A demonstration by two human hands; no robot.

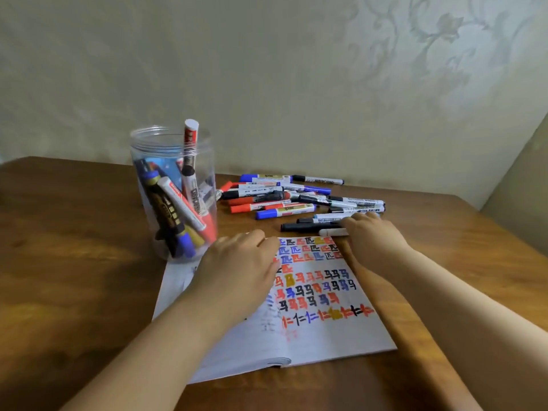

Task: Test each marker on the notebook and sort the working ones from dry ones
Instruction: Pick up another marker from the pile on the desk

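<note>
A brown wooden counter (74, 262) is filling the head view, sitting against a pale wall (267, 69) with a faint floral pattern.

One open notebook (320, 330) is lying at 6 o'clock, its page covered in rows of red, blue, black and yellow test marks. One clear jar (172, 149) is standing at 9 o'clock of the page, holding roughly seven markers. A loose pile of markers (296, 197), well over a dozen in red, blue and black, is lying at 12 o'clock of the notebook; the exact count cannot be told.

The left hand (240, 268) is lying flat on the notebook's upper left, fingers (261, 237) fairly spread, holding nothing. The right hand (373, 241) is resting at the notebook's top edge, its fingers (360, 219) curling over a white marker (332, 232) and touching a black marker (308, 226) beside it; whether they are gripping cannot be told.
</note>
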